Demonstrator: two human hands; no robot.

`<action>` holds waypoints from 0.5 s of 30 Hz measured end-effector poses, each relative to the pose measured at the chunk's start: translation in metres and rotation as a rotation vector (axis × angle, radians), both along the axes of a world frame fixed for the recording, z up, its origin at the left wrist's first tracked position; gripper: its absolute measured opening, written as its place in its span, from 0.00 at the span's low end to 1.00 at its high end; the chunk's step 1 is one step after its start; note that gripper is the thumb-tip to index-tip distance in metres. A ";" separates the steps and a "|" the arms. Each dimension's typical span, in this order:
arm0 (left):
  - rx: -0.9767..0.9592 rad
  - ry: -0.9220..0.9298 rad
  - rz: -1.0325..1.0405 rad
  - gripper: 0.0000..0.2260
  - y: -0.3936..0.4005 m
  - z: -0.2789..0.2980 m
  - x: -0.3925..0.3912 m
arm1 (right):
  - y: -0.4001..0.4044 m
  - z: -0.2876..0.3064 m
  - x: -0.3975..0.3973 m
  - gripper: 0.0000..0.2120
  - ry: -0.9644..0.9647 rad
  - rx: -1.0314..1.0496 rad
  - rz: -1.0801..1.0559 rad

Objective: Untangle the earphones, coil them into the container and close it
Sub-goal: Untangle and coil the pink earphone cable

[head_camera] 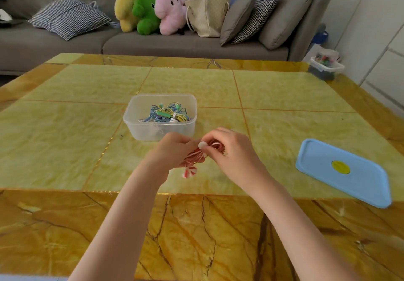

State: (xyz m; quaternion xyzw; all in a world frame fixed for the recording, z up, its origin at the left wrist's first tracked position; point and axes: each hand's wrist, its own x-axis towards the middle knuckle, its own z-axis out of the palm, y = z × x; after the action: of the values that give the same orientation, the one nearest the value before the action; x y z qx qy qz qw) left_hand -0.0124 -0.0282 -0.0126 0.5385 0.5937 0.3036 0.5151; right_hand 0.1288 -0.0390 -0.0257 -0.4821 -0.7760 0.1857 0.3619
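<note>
With our left hand (175,147) and right hand (229,149) both pinching the red-and-white earphone cord bundle (194,157), at six o'clock from the clear plastic container (135,125), we risk tightening knots by pulling hard.

Both bare forearms reach forward and converge. The left hand (172,149) and right hand (229,149) meet knuckles up, fingers (209,141) curled, pinching the red earphones (194,158) between them.

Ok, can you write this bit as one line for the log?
both hands: left hand, right hand grip red earphones | container: open, holds coils | lid: on table
</note>
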 end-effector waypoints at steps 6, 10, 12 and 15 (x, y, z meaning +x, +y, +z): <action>-0.042 -0.137 -0.052 0.07 0.000 0.001 0.000 | 0.004 0.003 0.008 0.03 0.247 -0.218 -0.098; -0.026 -0.155 -0.071 0.06 0.000 -0.001 -0.003 | 0.002 0.003 0.003 0.03 0.287 -0.265 -0.133; -0.015 -0.159 -0.060 0.06 0.000 -0.001 -0.005 | 0.002 0.002 0.001 0.03 0.316 -0.281 -0.153; 0.007 -0.175 0.020 0.11 -0.001 -0.004 -0.008 | 0.001 0.002 -0.003 0.05 0.388 -0.339 -0.166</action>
State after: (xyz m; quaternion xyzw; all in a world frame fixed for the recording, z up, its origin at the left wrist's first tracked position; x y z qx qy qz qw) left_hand -0.0207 -0.0291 -0.0167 0.5058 0.5506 0.3566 0.5603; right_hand 0.1261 -0.0378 -0.0238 -0.5533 -0.6077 0.3716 0.4318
